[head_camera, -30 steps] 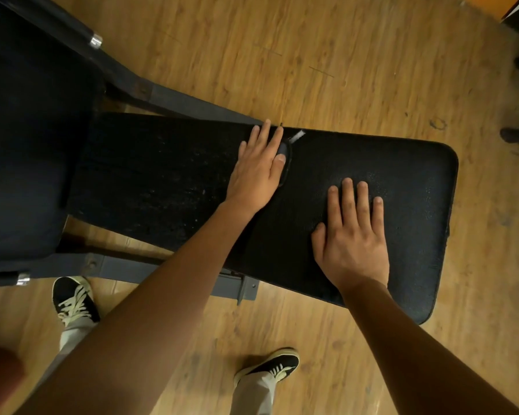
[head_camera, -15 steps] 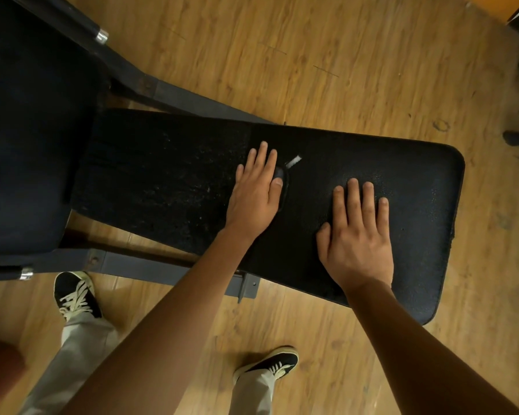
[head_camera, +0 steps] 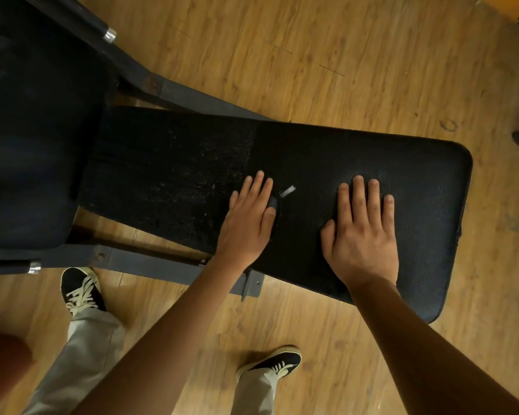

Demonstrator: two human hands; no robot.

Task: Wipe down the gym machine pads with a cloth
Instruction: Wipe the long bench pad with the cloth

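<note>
A long black bench pad (head_camera: 417, 181) lies across the middle of the view, worn and speckled on its left half. My left hand (head_camera: 247, 223) presses flat, fingers straight, on a dark cloth (head_camera: 274, 202) near the pad's middle. Only the cloth's edge and a small white tag (head_camera: 287, 191) show beside my little finger. My right hand (head_camera: 361, 232) rests flat on the pad's smoother right half, fingers spread, holding nothing.
A second dark pad (head_camera: 27, 145) fills the left side, with the machine's grey steel frame (head_camera: 150, 265) running under and behind the bench. My two shoes (head_camera: 81, 292) (head_camera: 270, 363) stand on the wooden floor (head_camera: 312, 55) by the near edge.
My left hand has slid the cloth from the pad's far edge toward me, to the middle of the pad. My right hand has stayed in place.
</note>
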